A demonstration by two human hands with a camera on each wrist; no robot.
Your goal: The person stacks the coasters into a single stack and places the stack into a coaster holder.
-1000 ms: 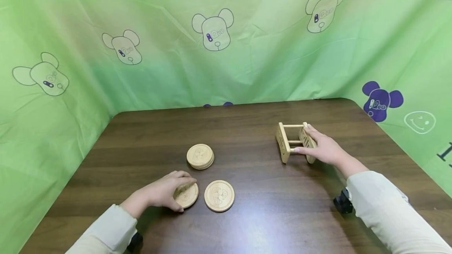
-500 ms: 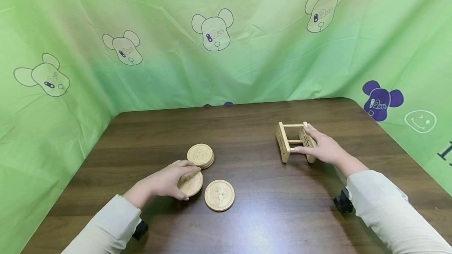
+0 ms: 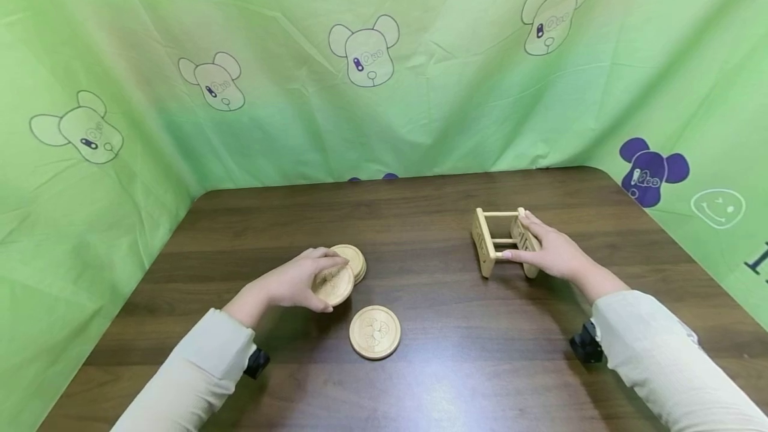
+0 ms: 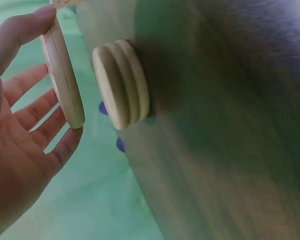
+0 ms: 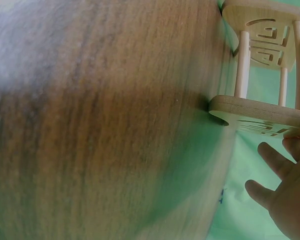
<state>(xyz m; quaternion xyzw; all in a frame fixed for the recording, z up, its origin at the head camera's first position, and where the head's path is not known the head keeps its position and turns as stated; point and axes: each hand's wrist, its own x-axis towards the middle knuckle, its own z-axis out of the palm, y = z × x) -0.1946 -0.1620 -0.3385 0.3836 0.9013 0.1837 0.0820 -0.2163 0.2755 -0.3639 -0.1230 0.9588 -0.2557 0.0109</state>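
Now the left hand (image 3: 288,283) is pinching an engraved wooden coaster (image 3: 336,287) by its rim, thumb and fingers spread wide, holding it just off the coaster stack (image 3: 353,257). Meanwhile the right hand (image 3: 558,254) is gripping a wooden rack (image 3: 483,249) by one side panel, and a single coaster (image 3: 375,333) is lying flat nearby.

The table (image 3: 426,239) bore a disc (image 3: 375,333); near it, at eleven o'clock, stood a stack (image 3: 355,259) of three; well apart, at two o'clock, a rack (image 3: 483,245).
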